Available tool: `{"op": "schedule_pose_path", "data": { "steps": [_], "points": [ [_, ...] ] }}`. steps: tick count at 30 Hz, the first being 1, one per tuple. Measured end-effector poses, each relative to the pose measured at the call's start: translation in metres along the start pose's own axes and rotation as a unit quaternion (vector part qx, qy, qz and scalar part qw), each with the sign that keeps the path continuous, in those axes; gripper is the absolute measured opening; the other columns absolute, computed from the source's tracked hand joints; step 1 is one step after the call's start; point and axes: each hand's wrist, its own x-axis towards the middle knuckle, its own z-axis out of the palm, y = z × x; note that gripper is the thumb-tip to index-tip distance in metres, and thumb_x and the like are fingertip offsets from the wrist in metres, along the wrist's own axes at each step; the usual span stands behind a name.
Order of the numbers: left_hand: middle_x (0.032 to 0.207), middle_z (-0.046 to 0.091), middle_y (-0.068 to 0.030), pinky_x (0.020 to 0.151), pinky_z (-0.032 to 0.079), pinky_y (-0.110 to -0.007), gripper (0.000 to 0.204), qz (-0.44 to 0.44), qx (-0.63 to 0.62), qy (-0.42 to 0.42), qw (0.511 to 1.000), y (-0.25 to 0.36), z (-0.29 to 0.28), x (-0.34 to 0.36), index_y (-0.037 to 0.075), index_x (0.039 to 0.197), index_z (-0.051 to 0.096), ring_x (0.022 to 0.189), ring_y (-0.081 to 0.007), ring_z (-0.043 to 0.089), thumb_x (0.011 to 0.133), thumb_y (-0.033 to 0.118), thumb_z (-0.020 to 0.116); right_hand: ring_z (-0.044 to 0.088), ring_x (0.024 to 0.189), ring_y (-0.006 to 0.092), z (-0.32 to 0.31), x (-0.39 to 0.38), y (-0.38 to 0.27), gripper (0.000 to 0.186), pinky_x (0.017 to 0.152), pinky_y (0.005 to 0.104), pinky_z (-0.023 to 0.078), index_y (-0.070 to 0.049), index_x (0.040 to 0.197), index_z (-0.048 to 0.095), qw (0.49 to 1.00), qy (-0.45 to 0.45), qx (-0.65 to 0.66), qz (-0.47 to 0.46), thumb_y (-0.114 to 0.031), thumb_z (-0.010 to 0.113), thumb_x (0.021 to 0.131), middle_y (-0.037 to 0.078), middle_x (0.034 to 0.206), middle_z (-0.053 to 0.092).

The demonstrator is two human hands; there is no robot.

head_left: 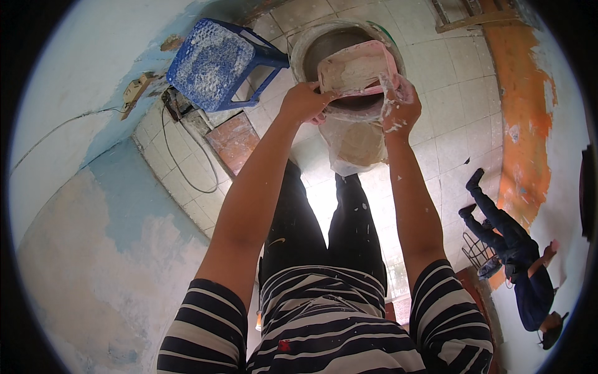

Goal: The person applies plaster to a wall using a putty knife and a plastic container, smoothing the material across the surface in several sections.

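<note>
Both my arms reach forward to a pink rectangular tub (391,57) smeared inside with pale plaster-like paste. My left hand (305,101) is closed on its near left corner. On the near right side, my right hand (402,107) grips the tub too, its fingers coated with white paste. The tub is tilted above a large round bucket (303,45), whose rim is crusted with the same pale stuff. Just below the bucket, a clear plastic bag (354,144) holds something beige. The tub's underside and part of the bucket's mouth are hidden.
A blue plastic stool (212,65) spattered white stands left of the bucket. A grey cable (198,186) loops over the tiled floor (461,100). At the right, another person (526,274) stands by the patchy orange-and-white wall (523,124). A wooden frame (476,22) lies at the far right.
</note>
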Motion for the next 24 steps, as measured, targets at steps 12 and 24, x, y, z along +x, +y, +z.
{"op": "schedule_pose_path", "data": {
  "steps": [12, 24],
  "points": [
    [0.104, 0.066, -0.0127, 0.079, 0.048, -0.033, 0.070, 0.224, -0.126, 0.156, 0.954, -0.048, 0.030, -0.071, 0.009, 0.146, 0.032, 0.090, -0.0208, 0.063, 0.092, 0.047, 0.057, 0.064, 0.096, 0.0236, -0.059, -0.009, 0.000, 0.038, 0.087, 0.0355, 0.055, 0.005, 0.118, 0.058, 0.951, -0.038, 0.285, 0.111, -0.021, 0.065, 0.092, 0.014, 0.113, 0.061],
    [0.124, 0.055, -0.0146, 0.087, 0.043, -0.036, 0.060, 0.195, -0.375, 0.090, 0.902, -0.054, 0.034, -0.073, 0.012, 0.147, 0.025, 0.105, -0.0218, 0.056, 0.101, 0.048, 0.039, 0.063, 0.100, 0.0261, -0.064, -0.019, -0.035, 0.044, 0.092, 0.0399, 0.054, 0.012, 0.120, 0.054, 0.965, -0.009, 0.240, 0.109, -0.022, 0.061, 0.092, 0.018, 0.112, 0.062]
  ]
}}
